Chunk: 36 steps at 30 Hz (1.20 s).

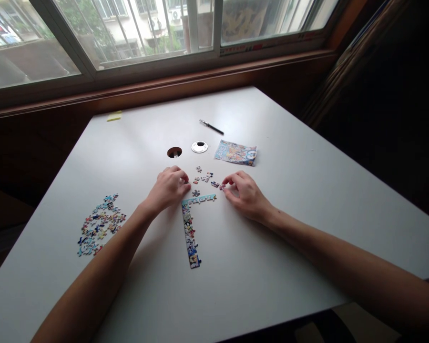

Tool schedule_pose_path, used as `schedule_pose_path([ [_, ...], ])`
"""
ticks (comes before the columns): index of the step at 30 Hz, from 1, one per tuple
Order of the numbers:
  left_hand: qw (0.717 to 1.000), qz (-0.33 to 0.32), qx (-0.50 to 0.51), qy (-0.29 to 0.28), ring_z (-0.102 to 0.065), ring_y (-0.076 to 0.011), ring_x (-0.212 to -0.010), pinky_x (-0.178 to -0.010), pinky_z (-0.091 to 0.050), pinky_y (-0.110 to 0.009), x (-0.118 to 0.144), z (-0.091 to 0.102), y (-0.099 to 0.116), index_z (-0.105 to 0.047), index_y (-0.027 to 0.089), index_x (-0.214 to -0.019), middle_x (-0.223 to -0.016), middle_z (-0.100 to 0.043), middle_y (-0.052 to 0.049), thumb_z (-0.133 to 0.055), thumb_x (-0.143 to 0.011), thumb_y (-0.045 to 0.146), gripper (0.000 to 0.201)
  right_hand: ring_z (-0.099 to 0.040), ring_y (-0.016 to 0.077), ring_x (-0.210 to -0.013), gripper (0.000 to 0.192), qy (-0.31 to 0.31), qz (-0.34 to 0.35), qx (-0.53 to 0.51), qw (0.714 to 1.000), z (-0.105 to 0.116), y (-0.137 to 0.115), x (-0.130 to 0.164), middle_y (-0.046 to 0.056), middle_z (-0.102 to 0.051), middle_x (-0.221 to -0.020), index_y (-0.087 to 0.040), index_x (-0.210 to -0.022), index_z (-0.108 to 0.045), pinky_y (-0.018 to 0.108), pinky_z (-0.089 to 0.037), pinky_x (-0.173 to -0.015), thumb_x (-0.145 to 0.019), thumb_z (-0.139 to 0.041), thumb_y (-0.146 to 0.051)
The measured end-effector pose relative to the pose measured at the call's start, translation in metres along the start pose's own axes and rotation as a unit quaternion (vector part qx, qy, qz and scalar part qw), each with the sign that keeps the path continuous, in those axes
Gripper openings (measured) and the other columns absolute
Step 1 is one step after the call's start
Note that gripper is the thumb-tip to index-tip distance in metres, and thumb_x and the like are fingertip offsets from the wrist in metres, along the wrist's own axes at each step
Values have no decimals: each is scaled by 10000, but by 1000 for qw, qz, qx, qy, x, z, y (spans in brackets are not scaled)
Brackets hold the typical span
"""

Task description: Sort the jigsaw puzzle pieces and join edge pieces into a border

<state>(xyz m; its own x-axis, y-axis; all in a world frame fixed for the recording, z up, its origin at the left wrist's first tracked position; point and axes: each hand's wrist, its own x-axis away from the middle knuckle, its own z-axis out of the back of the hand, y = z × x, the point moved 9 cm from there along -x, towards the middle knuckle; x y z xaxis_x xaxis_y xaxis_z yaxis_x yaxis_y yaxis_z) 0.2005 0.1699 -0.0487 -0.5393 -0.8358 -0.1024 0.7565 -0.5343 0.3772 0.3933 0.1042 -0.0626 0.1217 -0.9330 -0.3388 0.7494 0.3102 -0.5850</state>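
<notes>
Head view. A white table (271,247) fills the frame below a window. At its centre lies the joined puzzle border (190,228), an L of linked pieces: one long strip runs toward 6 o'clock, and a short arm runs toward 3 o'clock from the corner.

The left hand (168,187) rests knuckles-up, its fingers curled under, just at 10 o'clock of that corner; whether it holds a piece cannot be told. The right hand (246,193) lies at 3 o'clock of the short arm, thumb and forefinger pinched on a small puzzle piece (222,186) just off the arm's free end.

Between the hands, at 12 o'clock of the corner, lie a few loose pieces (204,177). A larger heap of unsorted pieces (99,224) sits well apart at 9 o'clock of the left forearm. At 12 o'clock of the right hand lies the printed picture sheet (236,153); beyond it are a pen (211,126), a round cable hole (174,152) and its cap (199,146).
</notes>
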Motion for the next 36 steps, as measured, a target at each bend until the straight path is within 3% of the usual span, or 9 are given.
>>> schedule_pose_path([
  [4, 999, 7, 45, -9, -587, -229, -924, -814, -498, -374, 1, 3, -4, -647, 165, -893, -978, -636, -81, -663, -834, 247, 102, -578, 237, -888, 122, 6, 9, 5, 1000, 1, -2, 0, 80, -596, -941, -196, -961, -655, 416, -480, -848, -855, -595, -198],
  [8, 986, 4, 165, 4, -611, -162, -754, -727, -514, -326, 7, 8, 14, -655, 175, -874, -840, -673, -37, -643, -829, 178, 47, -584, 230, -889, 90, 27, 60, -2, 998, 7, -16, 3, 66, -622, -927, -203, -945, -631, 413, -471, -850, -859, -609, -187],
  [12, 908, 29, 417, -39, -684, -170, -817, -779, -567, -322, 16, -6, 42, -703, 156, -892, -851, -720, -57, -669, -844, 245, 107, -585, 223, -908, 131, 27, 173, -22, 984, 12, -44, 11, 54, -653, -942, -216, -984, -612, 413, -468, -865, -863, -662, -215],
  [14, 876, 28, 479, -50, -685, -161, -798, -776, -573, -309, 20, -12, 55, -722, 147, -885, -825, -723, -56, -694, -824, 235, 111, -589, 214, -905, 119, 19, 211, -48, 976, 13, -54, 15, 54, -663, -949, -220, -980, -609, 396, -482, -847, -876, -668, -219],
  [17, 867, 23, 494, -53, -669, -143, -766, -762, -566, -290, 23, -15, 64, -744, 147, -880, -813, -722, -49, -707, -808, 202, 97, -600, 201, -876, 75, 17, 218, -85, 972, 15, -59, 18, 51, -669, -926, -228, -955, -609, 375, -506, -813, -896, -654, -218],
  [23, 865, 14, 496, -74, -661, -148, -760, -732, -557, -291, 25, -18, 63, -745, 144, -884, -795, -714, -55, -706, -816, 204, 99, -616, 178, -804, 71, 7, 150, -115, 982, 14, -48, 13, 44, -656, -882, -231, -984, -631, 346, -536, -749, -918, -626, -258],
  [32, 841, 56, 528, -106, -705, -172, -809, -805, -585, -319, 27, -29, 58, -741, 131, -918, -822, -741, -79, -730, -815, 234, 146, -656, 178, -798, 96, 11, 206, -105, 973, 22, -55, 12, 57, -706, -896, -226, -971, -696, 339, -558, -751, -879, -672, -239],
  [36, 857, 44, 502, -106, -705, -171, -802, -791, -585, -316, 27, -28, 58, -724, 132, -934, -815, -736, -73, -691, -848, 242, 144, -654, 176, -774, 83, 1, 201, -101, 974, 19, -51, 9, 45, -711, -850, -228, -946, -709, 338, -545, -752, -875, -672, -247],
])
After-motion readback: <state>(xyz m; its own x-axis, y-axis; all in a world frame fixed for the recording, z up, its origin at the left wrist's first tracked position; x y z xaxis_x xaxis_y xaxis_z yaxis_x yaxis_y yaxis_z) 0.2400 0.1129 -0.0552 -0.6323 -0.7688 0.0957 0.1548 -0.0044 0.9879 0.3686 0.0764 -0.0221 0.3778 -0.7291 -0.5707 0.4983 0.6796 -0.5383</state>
